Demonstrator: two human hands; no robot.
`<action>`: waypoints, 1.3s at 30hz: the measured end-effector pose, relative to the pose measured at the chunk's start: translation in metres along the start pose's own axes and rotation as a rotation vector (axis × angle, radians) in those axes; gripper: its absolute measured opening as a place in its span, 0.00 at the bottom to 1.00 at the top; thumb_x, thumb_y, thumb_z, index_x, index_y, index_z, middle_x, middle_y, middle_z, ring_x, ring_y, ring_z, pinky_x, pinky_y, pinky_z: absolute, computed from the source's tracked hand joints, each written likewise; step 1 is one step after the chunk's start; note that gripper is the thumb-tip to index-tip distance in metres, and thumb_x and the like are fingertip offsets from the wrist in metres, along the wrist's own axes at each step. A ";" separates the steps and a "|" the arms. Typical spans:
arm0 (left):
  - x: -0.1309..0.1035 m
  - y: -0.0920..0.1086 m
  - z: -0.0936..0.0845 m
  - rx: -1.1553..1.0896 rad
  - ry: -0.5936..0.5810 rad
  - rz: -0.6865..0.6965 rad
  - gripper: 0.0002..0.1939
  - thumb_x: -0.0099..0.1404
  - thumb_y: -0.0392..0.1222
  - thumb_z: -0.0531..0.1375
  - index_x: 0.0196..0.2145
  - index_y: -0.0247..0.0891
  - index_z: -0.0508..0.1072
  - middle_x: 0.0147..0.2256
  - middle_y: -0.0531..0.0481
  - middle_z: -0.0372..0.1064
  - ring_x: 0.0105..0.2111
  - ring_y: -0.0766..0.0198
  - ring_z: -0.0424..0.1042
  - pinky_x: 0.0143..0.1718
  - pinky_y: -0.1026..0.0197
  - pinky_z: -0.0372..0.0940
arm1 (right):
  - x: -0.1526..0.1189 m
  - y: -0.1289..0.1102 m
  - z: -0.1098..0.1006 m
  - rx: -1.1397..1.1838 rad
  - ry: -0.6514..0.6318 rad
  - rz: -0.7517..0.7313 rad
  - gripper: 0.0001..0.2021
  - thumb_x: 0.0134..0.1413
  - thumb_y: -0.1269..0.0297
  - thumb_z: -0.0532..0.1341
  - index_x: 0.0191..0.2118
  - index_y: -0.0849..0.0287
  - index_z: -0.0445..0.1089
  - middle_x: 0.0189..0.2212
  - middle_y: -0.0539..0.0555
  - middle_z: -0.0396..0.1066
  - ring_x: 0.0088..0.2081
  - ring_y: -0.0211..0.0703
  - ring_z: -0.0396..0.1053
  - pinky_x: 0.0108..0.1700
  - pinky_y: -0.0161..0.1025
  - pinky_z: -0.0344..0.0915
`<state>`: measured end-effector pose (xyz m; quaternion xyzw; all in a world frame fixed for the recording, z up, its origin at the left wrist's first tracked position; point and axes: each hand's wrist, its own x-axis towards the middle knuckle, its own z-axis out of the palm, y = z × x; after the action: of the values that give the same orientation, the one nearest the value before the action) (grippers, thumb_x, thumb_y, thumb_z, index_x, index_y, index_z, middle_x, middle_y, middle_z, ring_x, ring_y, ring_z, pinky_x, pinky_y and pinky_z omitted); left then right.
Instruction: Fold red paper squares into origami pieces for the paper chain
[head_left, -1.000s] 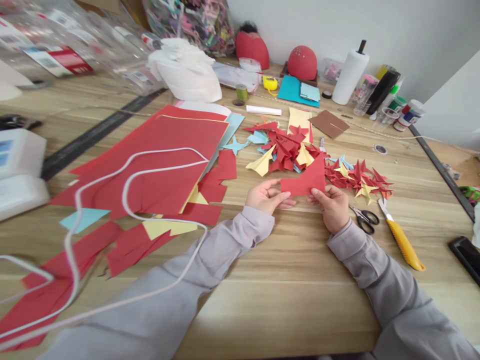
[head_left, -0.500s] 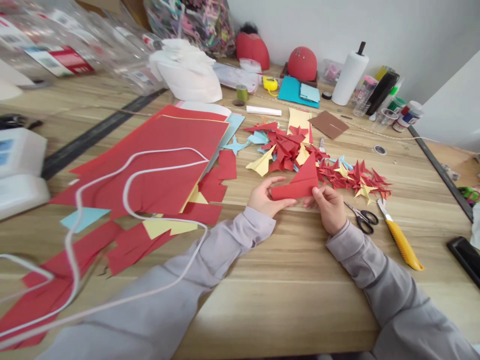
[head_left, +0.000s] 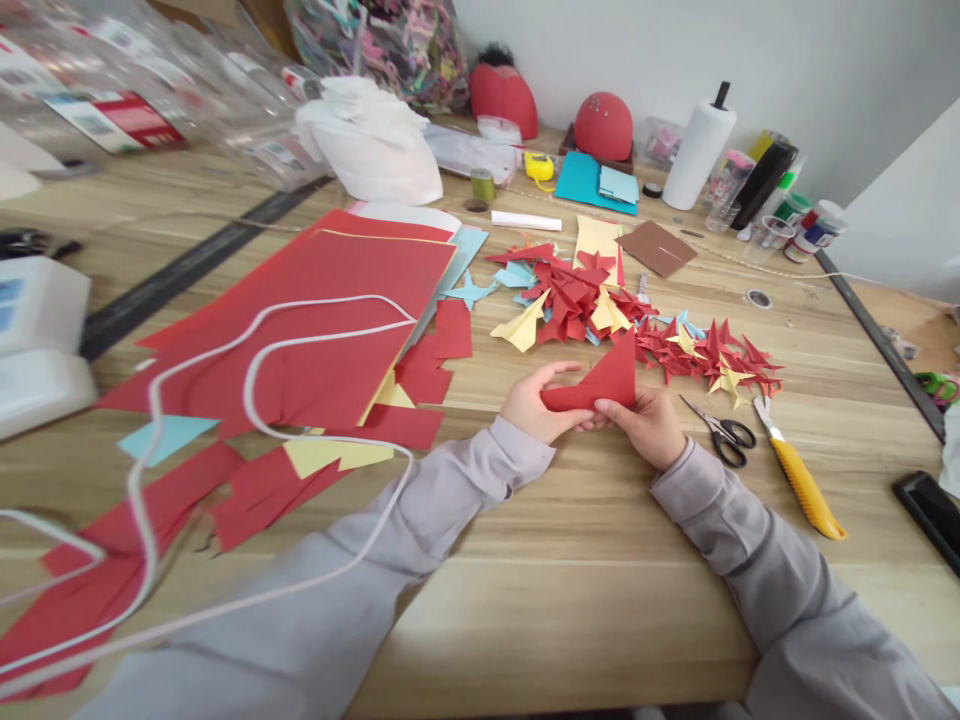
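- Two hands are meeting over the wooden table (head_left: 600, 560) in the head view, both in grey sleeves; the left hand (head_left: 534, 405) is pinching the left end of a folded red paper (head_left: 600, 385), thumb arching over the top and fingers tucking under; the right hand (head_left: 646, 428) is gripping the paper's lower right edge, fingers curling closed around it
- The folded red paper is sitting just above the table between the two hands, near the table's middle; its shape is reading as a triangle with the tip pointing up and to the right
- A pile of folded paper shapes (head_left: 577, 295) in red, yellow and blue is lying just beyond the hands; a second scatter of red and yellow stars (head_left: 712, 355) is trailing off to the right of it
- Scissors (head_left: 724, 432) are lying just right of the right hand; a yellow-handled utility knife (head_left: 799, 480) is lying beside them, farther right; a dark phone (head_left: 930, 510) is resting near the table's right edge
- Large red sheets (head_left: 322, 310) are spreading across the left half of the table, with a white cord (head_left: 255, 370) looping over them; red, yellow and blue offcuts are lying around their lower edge
- A white paper roll (head_left: 699, 150) is standing upright at the far side, near bottles and jars (head_left: 780, 200)
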<state>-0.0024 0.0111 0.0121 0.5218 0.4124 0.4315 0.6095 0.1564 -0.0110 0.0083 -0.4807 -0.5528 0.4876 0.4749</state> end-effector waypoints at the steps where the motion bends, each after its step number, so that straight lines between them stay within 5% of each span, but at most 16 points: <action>1: 0.000 0.000 0.000 0.024 0.002 0.007 0.32 0.41 0.35 0.68 0.47 0.35 0.67 0.25 0.49 0.74 0.22 0.59 0.74 0.28 0.57 0.71 | 0.000 0.000 0.000 -0.003 0.002 0.000 0.11 0.44 0.55 0.65 0.24 0.58 0.73 0.19 0.50 0.73 0.21 0.37 0.69 0.26 0.35 0.68; 21: 0.000 -0.005 0.001 -0.021 -0.085 -0.006 0.31 0.45 0.42 0.68 0.46 0.32 0.64 0.22 0.52 0.72 0.20 0.60 0.73 0.24 0.59 0.71 | -0.001 -0.006 0.001 -0.051 0.005 0.050 0.15 0.37 0.54 0.68 0.24 0.62 0.71 0.15 0.48 0.68 0.18 0.33 0.63 0.22 0.32 0.63; 31: 0.004 -0.006 0.000 -0.036 0.029 -0.020 0.32 0.46 0.47 0.67 0.45 0.33 0.62 0.19 0.53 0.69 0.15 0.61 0.70 0.18 0.59 0.68 | 0.000 0.000 -0.005 -0.012 0.082 0.046 0.16 0.42 0.53 0.66 0.20 0.62 0.68 0.13 0.48 0.66 0.16 0.32 0.61 0.20 0.31 0.60; 34: 0.005 -0.010 -0.004 0.093 0.131 0.221 0.29 0.53 0.48 0.64 0.48 0.34 0.60 0.27 0.47 0.73 0.24 0.58 0.74 0.26 0.56 0.70 | 0.000 -0.001 -0.005 0.011 0.109 0.047 0.18 0.44 0.52 0.65 0.17 0.61 0.67 0.13 0.48 0.66 0.16 0.32 0.61 0.21 0.31 0.61; 37: 0.004 -0.010 -0.009 0.483 0.244 0.738 0.19 0.53 0.43 0.64 0.42 0.37 0.66 0.42 0.40 0.70 0.42 0.55 0.71 0.43 0.50 0.67 | 0.000 -0.002 -0.005 0.027 0.138 0.051 0.19 0.45 0.52 0.64 0.16 0.61 0.66 0.12 0.48 0.65 0.15 0.32 0.61 0.20 0.31 0.60; 39: 0.001 -0.009 -0.010 0.770 0.196 1.023 0.12 0.53 0.41 0.64 0.36 0.38 0.69 0.44 0.40 0.69 0.45 0.54 0.68 0.45 0.48 0.65 | 0.000 -0.002 -0.005 0.056 0.141 0.074 0.19 0.46 0.51 0.64 0.16 0.61 0.66 0.11 0.48 0.65 0.14 0.32 0.61 0.19 0.31 0.59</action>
<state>-0.0106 0.0143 0.0018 0.7919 0.2904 0.5343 0.0556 0.1609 -0.0111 0.0108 -0.5203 -0.4862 0.4850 0.5076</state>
